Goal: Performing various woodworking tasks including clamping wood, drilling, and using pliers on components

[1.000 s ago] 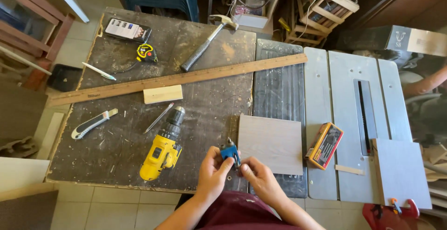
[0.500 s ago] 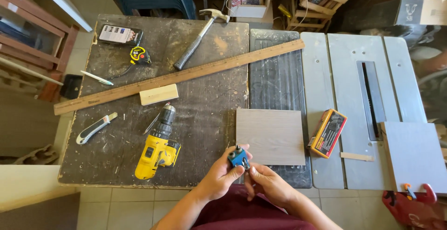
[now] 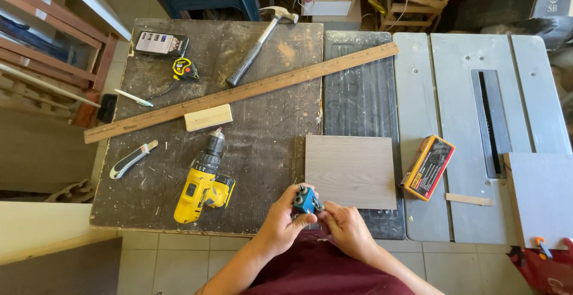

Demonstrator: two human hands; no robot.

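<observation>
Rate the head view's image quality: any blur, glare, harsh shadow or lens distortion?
Head view: sharp across the workbench, no motion blur on the left hand, the right hand or the small blue jig they hold; even daylight with soft shadows; mild sheen on the table saw top; background at top is dim; the wooden straightedge looks straight, so little distortion.

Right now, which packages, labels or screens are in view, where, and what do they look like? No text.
Phone: far left corner of the dark workbench, flat, screen lit, black rectangle.
Box: on the grey saw table, right of the grey board, flat rectangular pack, orange-yellow edges, dark face.
Tape measure: beside the phone, round yellow and black case with a label.
Carton: far right corner, grey with a printed mark.
</observation>
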